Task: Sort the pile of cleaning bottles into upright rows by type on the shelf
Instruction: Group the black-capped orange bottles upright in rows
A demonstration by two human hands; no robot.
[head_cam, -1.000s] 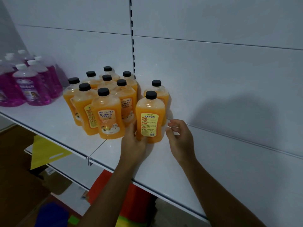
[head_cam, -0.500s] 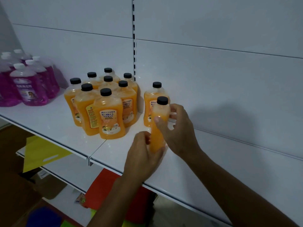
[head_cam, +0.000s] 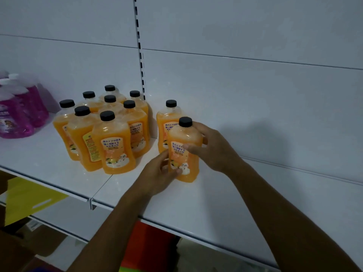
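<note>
Orange bottle (head_cam: 183, 152) upright on white shelf (head_cam: 225, 197), near front edge, label facing camera, black cap on; left hand (head_cam: 159, 174) wrapped round its lower left side, fingers on label; right hand (head_cam: 211, 148) clasping its upper right side, thumb across front; second orange bottle (head_cam: 167, 124) just behind it; cluster of orange bottles (head_cam: 102, 130) upright further left; pink bottles (head_cam: 18, 112) near shelf's left end.

Orange bottle (head_cam: 183, 154) upright on shelf (head_cam: 235, 203), black cap – label fwd
</note>
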